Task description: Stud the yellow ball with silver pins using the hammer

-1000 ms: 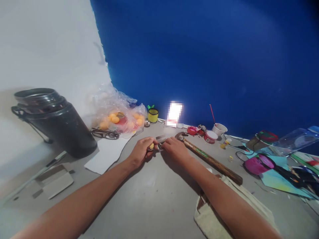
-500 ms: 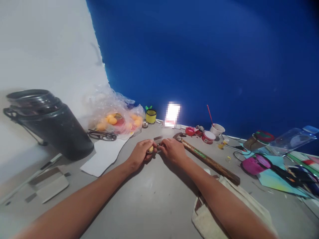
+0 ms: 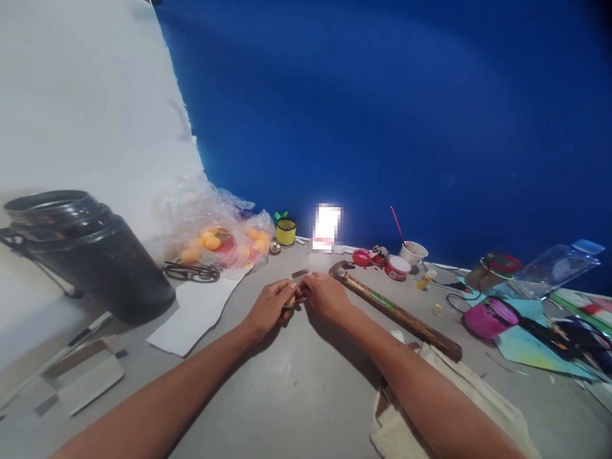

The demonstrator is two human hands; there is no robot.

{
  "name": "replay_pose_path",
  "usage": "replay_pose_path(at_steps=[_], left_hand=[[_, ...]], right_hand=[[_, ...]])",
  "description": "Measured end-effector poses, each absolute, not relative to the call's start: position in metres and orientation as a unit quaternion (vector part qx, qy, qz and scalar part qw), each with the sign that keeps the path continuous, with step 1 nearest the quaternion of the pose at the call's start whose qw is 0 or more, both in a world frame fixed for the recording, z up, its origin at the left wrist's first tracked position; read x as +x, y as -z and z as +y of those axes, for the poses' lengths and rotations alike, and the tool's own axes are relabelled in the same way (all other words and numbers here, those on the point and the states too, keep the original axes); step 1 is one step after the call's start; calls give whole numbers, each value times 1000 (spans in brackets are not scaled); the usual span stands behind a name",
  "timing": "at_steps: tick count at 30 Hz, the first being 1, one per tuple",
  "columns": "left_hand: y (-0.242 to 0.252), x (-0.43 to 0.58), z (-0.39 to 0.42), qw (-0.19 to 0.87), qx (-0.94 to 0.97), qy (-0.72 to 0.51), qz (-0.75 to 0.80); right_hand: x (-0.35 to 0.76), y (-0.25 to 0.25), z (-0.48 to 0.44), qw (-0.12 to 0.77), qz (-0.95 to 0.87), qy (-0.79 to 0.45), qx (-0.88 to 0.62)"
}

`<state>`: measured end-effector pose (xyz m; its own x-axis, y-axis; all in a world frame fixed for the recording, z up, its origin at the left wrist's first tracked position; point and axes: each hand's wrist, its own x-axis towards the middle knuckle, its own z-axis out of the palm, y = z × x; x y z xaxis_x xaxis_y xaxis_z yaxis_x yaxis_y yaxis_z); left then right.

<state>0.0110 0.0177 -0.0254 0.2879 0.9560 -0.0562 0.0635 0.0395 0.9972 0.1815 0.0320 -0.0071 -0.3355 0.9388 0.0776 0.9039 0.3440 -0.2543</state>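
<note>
My left hand (image 3: 275, 305) is closed round a small yellowish, rounded object (image 3: 289, 302), mostly covered by the fingers. Right beside it, my right hand (image 3: 326, 294) is pinched, its fingertips meeting those of the left. What the right fingers grip is hidden. Both hands are just above the grey table (image 3: 272, 395). A small flat metal strip (image 3: 301, 273) lies just beyond the fingertips. Close to the right hand rests a hammer (image 3: 396, 312) with a worn wooden handle, its head toward the wall.
A large dark flask (image 3: 95, 255) stands left, near eyeglasses (image 3: 191, 272) and a plastic bag (image 3: 210, 223) holding orange balls. Along the back are a yellow cup (image 3: 285, 232), a bright blurred screen (image 3: 327, 227), paint pots (image 3: 396, 268) and a white cup (image 3: 413, 254). Cloth (image 3: 459, 401) lies under my right forearm.
The view has tilted slightly, so things sit lower. My fingers have shifted round the small object, covering more of it; the dark metallic bit between my hands no longer shows.
</note>
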Motion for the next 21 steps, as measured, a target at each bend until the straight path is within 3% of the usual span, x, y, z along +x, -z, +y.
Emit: replay_pose_path(at_steps=[21], left_hand=[[23, 11, 16, 549, 585, -388, 453]], right_hand=[[175, 6, 32, 108, -839, -63, -529]])
